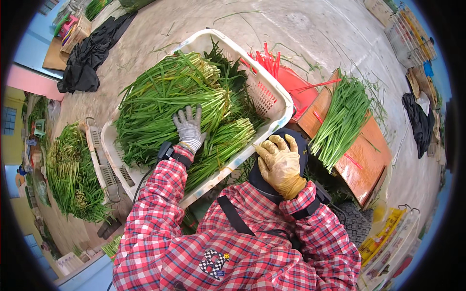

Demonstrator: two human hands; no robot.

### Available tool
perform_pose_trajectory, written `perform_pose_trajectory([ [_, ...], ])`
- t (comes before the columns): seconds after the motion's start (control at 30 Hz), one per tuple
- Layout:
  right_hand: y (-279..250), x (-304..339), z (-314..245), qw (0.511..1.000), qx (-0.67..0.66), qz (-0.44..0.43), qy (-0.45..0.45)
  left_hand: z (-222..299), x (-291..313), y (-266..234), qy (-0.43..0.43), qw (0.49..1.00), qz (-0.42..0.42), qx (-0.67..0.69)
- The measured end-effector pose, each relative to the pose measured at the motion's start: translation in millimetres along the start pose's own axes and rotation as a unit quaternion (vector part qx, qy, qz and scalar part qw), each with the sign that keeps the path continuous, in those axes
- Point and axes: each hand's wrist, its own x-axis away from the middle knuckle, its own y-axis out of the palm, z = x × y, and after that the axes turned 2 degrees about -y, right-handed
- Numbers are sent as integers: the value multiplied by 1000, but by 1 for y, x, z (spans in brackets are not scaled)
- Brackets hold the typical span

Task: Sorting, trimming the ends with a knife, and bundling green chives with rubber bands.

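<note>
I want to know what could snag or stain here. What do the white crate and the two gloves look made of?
The white crate looks like moulded plastic: smooth, slightly scuffed walls with a regular perforated grid. The glove on the left hand looks like knitted grey-white fabric, with visible ribbing. The glove on the right hand seems to be yellowish rubber or latex: smooth, faintly glossy and wrinkled.

Single head-worn fisheye view, steeply downward, close over a white crate (272, 92) of greens.
</note>
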Motion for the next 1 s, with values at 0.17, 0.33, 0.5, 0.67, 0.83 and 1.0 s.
perform_pose_trajectory([
  [0.17, -2, 0, -2, 1000, -4, 0, -8, -18, -21, 7, -36, 998, -41, 18],
  [0.33, 1, 1, 4, 1000, 6, 27, -7, -23, -21, 1, -2, 987, -93, 129],
  [0.5, 1, -3, -3, 998, -32, 55, 20, -43, 23, 0, -9, 945, 41, 323],
  [0.67, 21, -42, -27, 825, -541, 109, 123, -50, 43, -3, -103, 856, 102, 497],
  [0.83, 87, -95, -35, 607, -707, 51, 360, -52, 43, -4, -105, 824, 151, 536],
  [1.0, 106, -108, -43, 526, -783, -13, 331, -38, 47, 5, -105, 770, 228, 586],
])
